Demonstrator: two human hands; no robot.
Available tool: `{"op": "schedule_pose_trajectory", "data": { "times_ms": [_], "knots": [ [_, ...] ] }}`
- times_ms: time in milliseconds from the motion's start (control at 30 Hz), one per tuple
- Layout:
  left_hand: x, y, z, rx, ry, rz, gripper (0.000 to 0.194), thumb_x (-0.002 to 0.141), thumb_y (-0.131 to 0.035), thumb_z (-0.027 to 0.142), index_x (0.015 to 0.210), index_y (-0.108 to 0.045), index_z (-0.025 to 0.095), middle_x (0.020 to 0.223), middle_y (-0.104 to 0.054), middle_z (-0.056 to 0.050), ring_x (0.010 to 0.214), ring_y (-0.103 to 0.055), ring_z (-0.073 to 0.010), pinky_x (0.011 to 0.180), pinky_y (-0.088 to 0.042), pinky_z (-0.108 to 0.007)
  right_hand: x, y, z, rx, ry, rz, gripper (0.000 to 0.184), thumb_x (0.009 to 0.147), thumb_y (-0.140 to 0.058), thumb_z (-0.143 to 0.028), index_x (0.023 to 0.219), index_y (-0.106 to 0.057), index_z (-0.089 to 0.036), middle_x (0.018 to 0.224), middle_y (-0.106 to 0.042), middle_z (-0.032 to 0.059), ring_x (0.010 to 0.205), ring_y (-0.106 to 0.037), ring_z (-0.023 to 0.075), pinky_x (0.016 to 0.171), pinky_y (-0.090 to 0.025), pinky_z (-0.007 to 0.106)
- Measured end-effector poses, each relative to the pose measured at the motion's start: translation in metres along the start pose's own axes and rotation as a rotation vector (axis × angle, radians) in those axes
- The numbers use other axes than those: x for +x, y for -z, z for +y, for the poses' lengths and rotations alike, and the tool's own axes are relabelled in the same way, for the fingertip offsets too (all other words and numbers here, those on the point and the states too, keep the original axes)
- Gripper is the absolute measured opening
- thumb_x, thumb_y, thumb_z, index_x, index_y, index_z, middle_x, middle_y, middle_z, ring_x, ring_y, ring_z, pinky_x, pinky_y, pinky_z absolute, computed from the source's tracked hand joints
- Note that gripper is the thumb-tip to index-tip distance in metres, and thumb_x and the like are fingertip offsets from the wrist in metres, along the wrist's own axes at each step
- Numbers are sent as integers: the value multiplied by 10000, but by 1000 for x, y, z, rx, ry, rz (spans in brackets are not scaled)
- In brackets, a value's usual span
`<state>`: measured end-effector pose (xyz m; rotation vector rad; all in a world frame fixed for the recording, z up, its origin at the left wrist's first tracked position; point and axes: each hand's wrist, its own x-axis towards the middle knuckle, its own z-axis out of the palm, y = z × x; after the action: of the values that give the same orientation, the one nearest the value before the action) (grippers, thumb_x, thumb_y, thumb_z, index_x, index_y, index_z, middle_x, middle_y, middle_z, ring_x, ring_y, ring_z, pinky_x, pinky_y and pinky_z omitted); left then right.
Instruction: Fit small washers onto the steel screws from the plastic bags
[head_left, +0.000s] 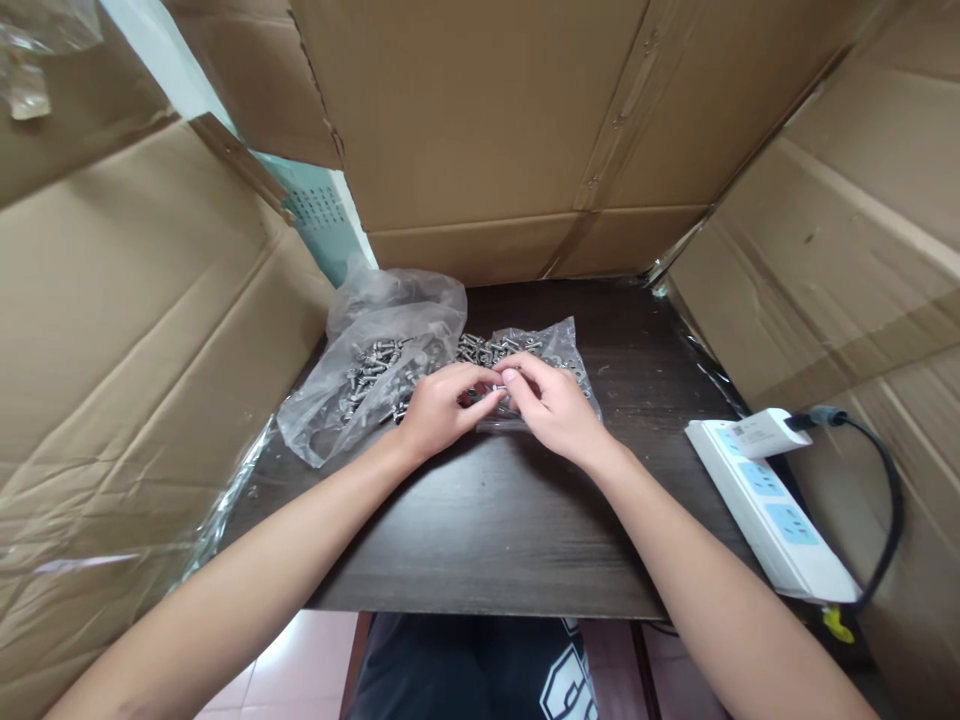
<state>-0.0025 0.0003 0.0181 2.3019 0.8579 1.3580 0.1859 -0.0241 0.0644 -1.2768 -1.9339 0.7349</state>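
And here, just right of the large cloudy plastic bag [304, 425], the hands come fingertip to fingertip over a small, silvery metal piece [499, 387]. The left hand [435, 412] has a narrow grip, thumb and forefinger drawn in on that piece, probably because something so slight needs a pinch rather than a palm. The right hand [562, 412] meets it from the far side of the piece, its grip nearly closed; whether it has hold of anything, I cannot tell, the fingers hide it.

Look at that bag: thin, crumpled film, mouth slumped open, shiny bolts [367, 375] with stubby heads heaped inside. To its right lies a flatter, clear plastic bag [568, 335], more loose metal parts [476, 350] strewn on it, some small and ring-like. Both sit right by the fingers, likely to keep reaches short, and the film probably stops hard, smooth pieces rolling over the dark, wood-grained counter [495, 540]. Well right of the cloudy bag, a white, blue-faced power strip [780, 520] hugs the creased brown cardboard wall [847, 330].
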Motion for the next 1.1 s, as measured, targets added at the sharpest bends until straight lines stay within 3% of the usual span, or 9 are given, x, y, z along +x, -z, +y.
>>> {"op": "schedule_pose_trajectory", "data": {
  "times_ms": [200,367,533,733,900,1100],
  "knots": [
    [0,1,-2,9,31,13,74,972,-686,227,1006,-733,181,954,-776,-46,826,-710,-159,720,-557,-251,1,-2,0,108,16,6,305,922,-601,-278,1218,-618,-205,1088,-705,84,844,-701,184,655,-533,277],
    [0,-1,-1,7,9,-4,75,968,-689,217,1015,-721,169,942,-765,-47,816,-695,-153,671,-548,-225,1,-3,1,43,-42,69,193,999,-522,-339,1047,-650,-203,715,-662,0,617,-635,155,615,-498,284],
    [0,0,-3,5,34,7,79,963,-681,212,1016,-715,164,909,-746,-41,798,-694,-147,663,-554,-213,1,-2,-1,-3,117,50,164,923,-576,-206,1060,-665,-196,1045,-732,68,832,-687,175,657,-516,271],
    [2,1,-2,-9,39,1,82,961,-681,216,1009,-723,166,889,-738,-40,774,-689,-142,640,-551,-201,0,-2,1,-40,101,29,170,973,-546,-232,1100,-655,-201,861,-711,27,719,-645,165,672,-515,296],
    [1,2,-4,-20,41,8,80,950,-688,182,1022,-719,165,923,-751,-36,784,-700,-135,665,-559,-204,0,-5,3,-83,171,27,200,979,-521,-204,1142,-637,-193,1142,-691,98,974,-676,215,786,-553,339],
    [0,2,-4,6,57,-6,93,954,-686,192,1037,-721,169,941,-759,-39,803,-715,-143,675,-563,-214,0,-5,6,-23,182,57,282,922,-573,-147,1192,-620,-213,1147,-703,87,984,-688,216,789,-577,343]
  ]
}}
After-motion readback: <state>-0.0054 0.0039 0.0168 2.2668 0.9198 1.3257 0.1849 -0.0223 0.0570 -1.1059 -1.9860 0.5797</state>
